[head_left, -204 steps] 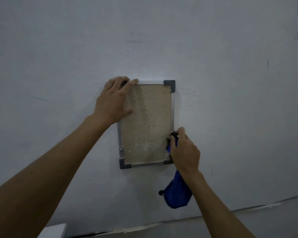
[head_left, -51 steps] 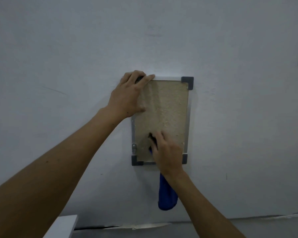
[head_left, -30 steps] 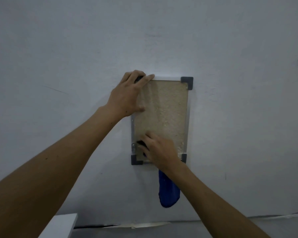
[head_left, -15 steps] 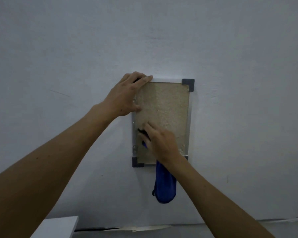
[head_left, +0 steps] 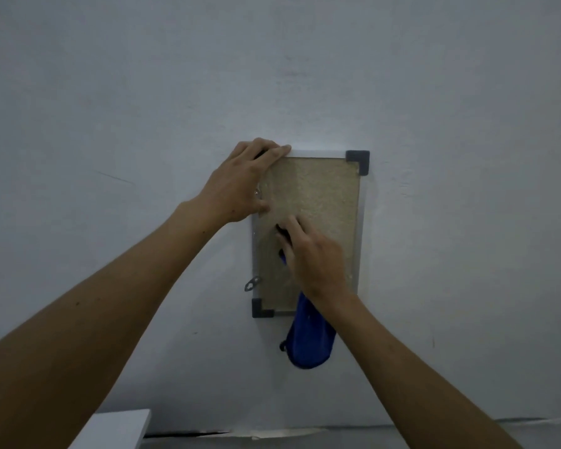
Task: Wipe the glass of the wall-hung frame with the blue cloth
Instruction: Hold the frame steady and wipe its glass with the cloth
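Pale grey plaster wall (head_left: pixel 110 108) fills nearly the whole view, bare on every side of the hanging frame, with wide open room to the left, above and to the right. At the bottom left a white ledge or box corner (head_left: pixel 117 429) juts in, and a dark crack (head_left: pixel 188 435) runs along the foot of the wall.

The left hand (head_left: pixel 240 186) lies on the frame's upper-left corner, fingers straight and close together, their tips over the top edge, thumb resting on the glass. Just below it, a small metal hanger tab (head_left: pixel 252 284) sticks out from the frame's left edge.

The frame (head_left: pixel 362 222) hangs upright, a thin light rim with dark grey corner caps; 2 caps show, upper right and lower left. Its glass (head_left: pixel 318 192) covers a speckled tan backing.

The right hand (head_left: pixel 311 254) rests on the lower middle of the glass, fingers bent and bunched over the blue cloth (head_left: pixel 308 341), holding it against the pane. A dark bit of the cloth peeks out under the fingertips (head_left: pixel 289 225); most of it hangs from below the wrist, past the frame's bottom edge, against the wall.
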`<state>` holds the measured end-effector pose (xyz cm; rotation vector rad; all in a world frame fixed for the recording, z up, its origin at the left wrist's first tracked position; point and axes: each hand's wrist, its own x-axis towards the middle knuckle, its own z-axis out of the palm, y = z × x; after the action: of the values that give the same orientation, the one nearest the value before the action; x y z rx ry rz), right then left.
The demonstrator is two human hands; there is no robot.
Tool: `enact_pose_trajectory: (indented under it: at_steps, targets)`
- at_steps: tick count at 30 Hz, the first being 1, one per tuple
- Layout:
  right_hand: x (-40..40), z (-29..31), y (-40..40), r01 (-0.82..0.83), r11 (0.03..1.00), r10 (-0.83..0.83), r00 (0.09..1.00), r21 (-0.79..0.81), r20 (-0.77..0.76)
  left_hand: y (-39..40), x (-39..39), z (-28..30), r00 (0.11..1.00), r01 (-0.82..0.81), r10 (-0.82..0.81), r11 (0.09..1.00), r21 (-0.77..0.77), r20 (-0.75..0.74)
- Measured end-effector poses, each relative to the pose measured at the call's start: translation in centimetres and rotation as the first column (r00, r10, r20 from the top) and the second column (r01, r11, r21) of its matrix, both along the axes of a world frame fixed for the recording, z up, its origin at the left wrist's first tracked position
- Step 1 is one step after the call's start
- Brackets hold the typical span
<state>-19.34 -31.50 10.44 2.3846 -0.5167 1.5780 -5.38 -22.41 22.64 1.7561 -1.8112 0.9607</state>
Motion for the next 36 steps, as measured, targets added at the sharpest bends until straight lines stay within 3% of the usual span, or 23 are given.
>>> enact_pose_trajectory:
  at_steps: [3,5,7,9,11,13,18,20,25,28,31,36]
  targets:
    - [-0.5,-2.9,0.1,-0.081,0.996,0.076,0.984,-0.022,-0.162,0.0,0.0,0.0,1.0,0.006,-0.006,1.0,0.002,-0.005]
    - [-1.1,-5.7,0.1,-0.13,0.991,0.115,0.921,-0.015,-0.372,0.0,0.0,0.0,1.0,0.003,-0.003,1.0,0.003,-0.008]
    - [-1.6,-6.3,-0.3,-0.147,0.989,0.131,0.869,0.003,-0.477,0.1,0.0,0.0,1.0,0.003,-0.003,1.0,0.004,-0.008]
    - [-1.8,-5.0,-0.7,-0.118,0.993,0.102,0.915,-0.017,-0.389,0.0,-0.1,0.0,1.0,0.004,-0.004,1.0,0.004,-0.006]
    - [-1.8,-3.1,-0.9,-0.046,0.999,0.046,0.982,0.004,-0.183,0.0,-0.1,0.0,1.0,-0.001,0.001,1.0,0.004,-0.005]
    - [-1.5,-2.8,-0.7,-0.036,0.999,0.039,0.996,0.04,-0.083,0.0,-0.1,-0.1,1.0,0.001,-0.001,1.0,0.001,-0.006]
    - [-1.0,-7.8,1.0,-0.134,0.985,0.164,0.914,0.104,-0.372,0.0,-0.2,-0.4,1.0,0.008,-0.008,1.0,-0.005,-0.018]
    - [-0.8,-8.4,1.0,-0.135,0.982,0.178,0.889,0.131,-0.422,0.1,-0.3,-0.5,1.0,0.002,-0.002,1.0,-0.004,-0.023]
    - [-0.3,-7.3,1.0,-0.103,0.99,0.123,0.963,0.092,-0.239,0.0,-0.4,-0.4,1.0,-0.005,0.005,1.0,-0.004,-0.018]
    - [-0.5,-9.0,1.5,-0.101,0.99,0.132,0.921,0.103,-0.366,0.0,-0.3,-0.4,1.0,-0.004,0.004,1.0,-0.002,-0.025]
    - [-1.1,-9.2,0.9,-0.071,0.995,0.091,0.925,0.067,-0.368,0.1,-0.5,-0.4,1.0,-0.01,0.01,1.0,0.005,-0.026]
    - [-2.6,-9.5,0.7,0.097,0.987,-0.076,0.985,0.131,-0.153,0.2,-1.2,-0.3,0.999,-0.038,0.038,0.999,0.001,-0.039]
